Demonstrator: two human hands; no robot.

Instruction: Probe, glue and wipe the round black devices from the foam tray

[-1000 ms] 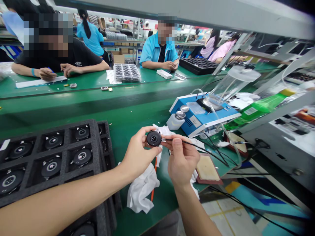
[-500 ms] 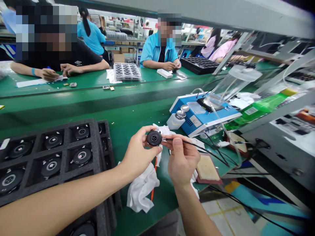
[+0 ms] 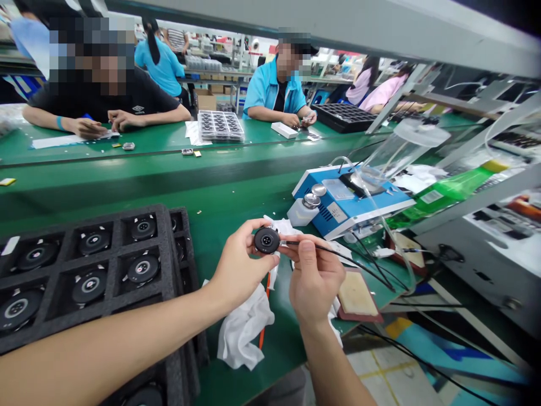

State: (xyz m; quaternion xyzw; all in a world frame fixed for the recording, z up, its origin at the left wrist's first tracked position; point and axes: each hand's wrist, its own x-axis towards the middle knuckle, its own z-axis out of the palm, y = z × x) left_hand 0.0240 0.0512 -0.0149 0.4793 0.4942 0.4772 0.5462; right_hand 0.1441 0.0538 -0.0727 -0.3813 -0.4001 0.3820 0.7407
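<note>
A green worktop (image 3: pixel 228 206) is stretching from near to far, its near left part hidden under a large grey foam tray (image 3: pixel 167 242). Six round black units are sitting plainly in the tray's far pockets, one per pocket; the forearm of the left hand (image 3: pixel 240 256) is covering the middle pockets, and the near end is running out of view with another unit cut off. A second foam tray (image 3: pixel 195 293) is peeking out along its right side, its contents mostly hidden.

To the right, a blue machine (image 3: pixel 359 207) is standing beneath a clear cylinder (image 3: pixel 393 149), whose contents are hard to make out. A green bottle (image 3: pixel 459 185) is leaning beside it, partly hidden by a grey frame bar. On the far side, a black gridded tray (image 3: pixel 338 125) is lying near a person in blue, its compartments too small to read; left of it, a clear tray (image 3: pixel 222 138) is holding rows of small dark parts.

A crumpled white cloth (image 3: pixel 247 332) is lying near the hands, partly covering an orange stick (image 3: pixel 262 335). A white dispenser bottle (image 3: pixel 301 214) is standing just left of the blue machine.

Between the hands, above the worktop, the left hand is holding a round black disc (image 3: pixel 266 241), its grip narrow around the rim. The right hand (image 3: pixel 315 273) is pinching a thin black cable (image 3: pixel 291 243) between thumb and fingers, the thumb hiding part of it; whether its tip is touching the disc, one cannot tell.
</note>
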